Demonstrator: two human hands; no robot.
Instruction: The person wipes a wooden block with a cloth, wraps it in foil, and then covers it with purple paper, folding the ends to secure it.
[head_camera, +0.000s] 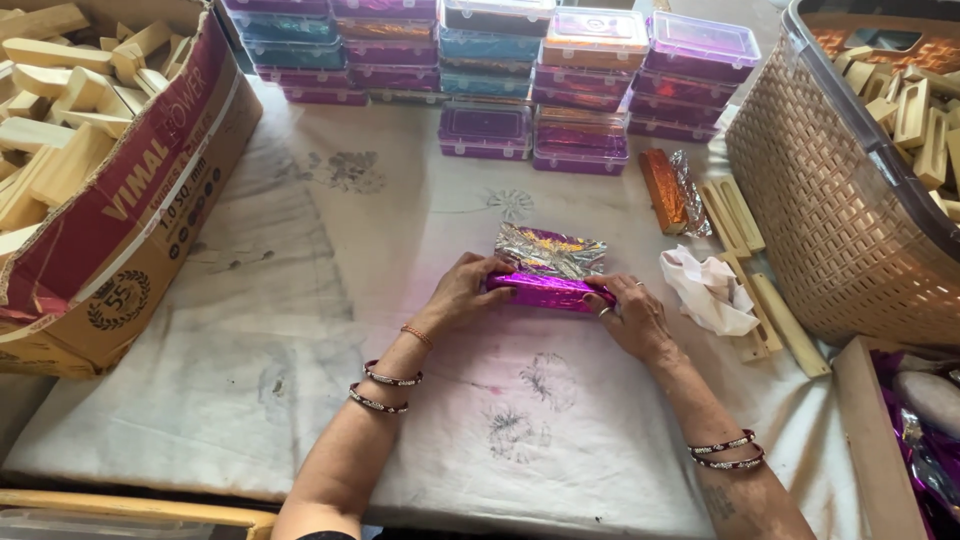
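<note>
Purple foil sheet (551, 262) sits mid-table on the white cloth (300, 330), half rolled over a block I can't actually see. My left hand (462, 292) and right hand (628, 312) are each pinching an end of the roll. Trick, I reckon: keep tension even, crease tight, no wrinkles

LIGHT: bright, even, soft, from above | SHADOWS: faint, short under left hand (462, 290) and right hand (630, 315) | GLARE: sharp glints on purple foil (550, 265), magenta cast spilling onto white cloth (300, 300) | FOCUS: sharp at centre | EDGES: wide-angle bowing at cardboard box (120, 220) and woven basket (850, 220), slightly softer corners
</note>
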